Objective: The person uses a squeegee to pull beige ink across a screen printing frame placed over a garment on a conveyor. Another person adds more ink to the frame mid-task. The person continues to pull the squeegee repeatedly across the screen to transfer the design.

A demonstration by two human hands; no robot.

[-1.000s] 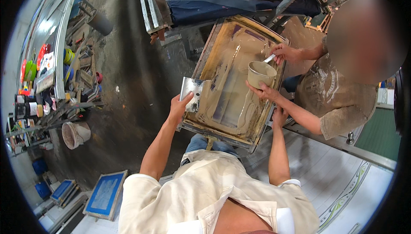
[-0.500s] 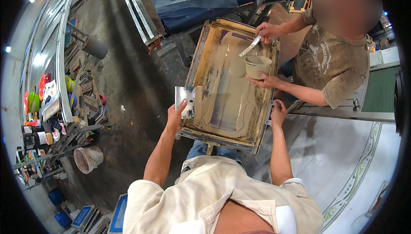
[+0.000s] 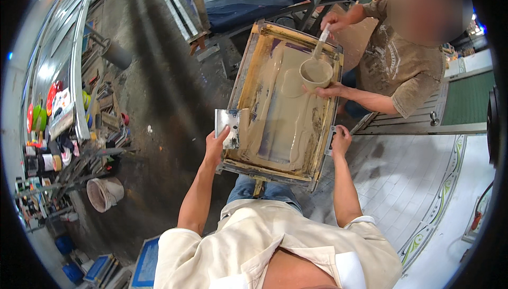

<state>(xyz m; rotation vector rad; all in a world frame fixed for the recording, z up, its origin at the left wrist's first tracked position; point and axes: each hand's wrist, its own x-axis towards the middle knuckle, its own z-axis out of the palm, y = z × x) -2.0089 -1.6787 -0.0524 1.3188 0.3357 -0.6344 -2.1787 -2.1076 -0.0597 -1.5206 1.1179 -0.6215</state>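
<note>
Two bare hands grip two metal plates: the left hand's (image 3: 214, 143) fingers pinch a shiny plate (image 3: 228, 122) at nine o'clock on one frame (image 3: 275, 173) of grey paste (image 3: 288, 125); the right hand's (image 3: 342, 140) curl round a duller plate (image 3: 330, 136) at four. At one o'clock, a co-worker's two hands (image 3: 329, 90) hold one cup (image 3: 316, 74) and one spatula (image 3: 320, 40), whose tip, beside the cup half a second ago, now meets its mouth.

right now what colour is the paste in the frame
The paste is greyish tan; head view.

A cream, open-necked shirt (image 3: 233, 236) with short, white-edged sleeves (image 3: 174, 246) tops blue jeans (image 3: 283, 192).
</note>
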